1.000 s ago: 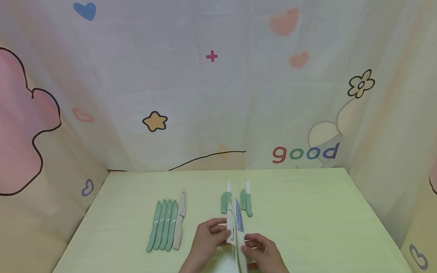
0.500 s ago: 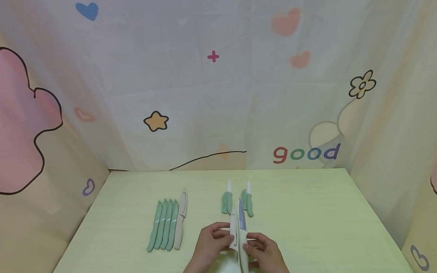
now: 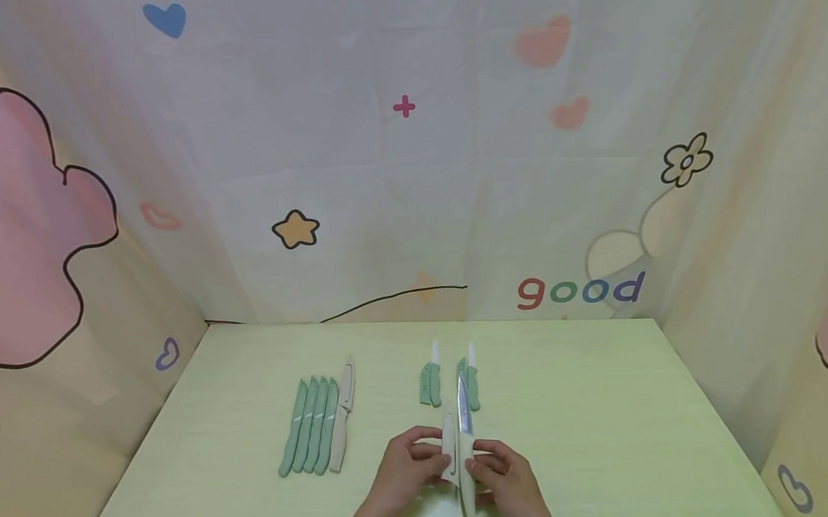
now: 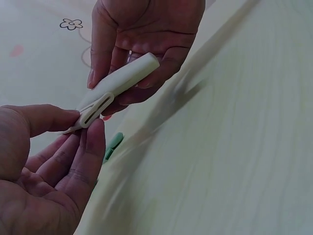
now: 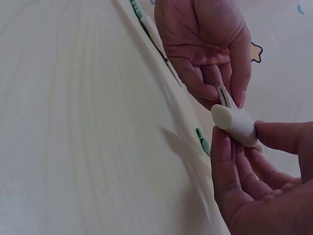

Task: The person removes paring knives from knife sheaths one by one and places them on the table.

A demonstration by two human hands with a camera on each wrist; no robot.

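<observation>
Head: L hand (image 3: pixel 407 466) pinches white sheath (image 3: pixel 450 439); R hand (image 3: pixel 510 480) grips white knife (image 3: pixel 467 444) by handle (image 3: pixel 468 488), just right of it, over near-mid bench (image 3: pixel 622 429), blade (image 3: pixel 464 407) bare. L wrist: sheath prob. light, stiff. R wrist: handle looks smooth, poss. slippery; hold there, not blade.

This looks like a small cloth-walled booth (image 3: pixel 754 250); the wider setting around it cannot be told. Patterned cloth (image 3: pixel 418 174) hangs behind the pale green counter (image 3: pixel 587 420) and along both its sides. Printed on it are an orange star (image 3: pixel 295 229), a flower (image 3: pixel 687 162) and the word "good" (image 3: pixel 583 290) behind the counter, and a pink cloud-like shape (image 3: pixel 26 234) to its left.
</observation>
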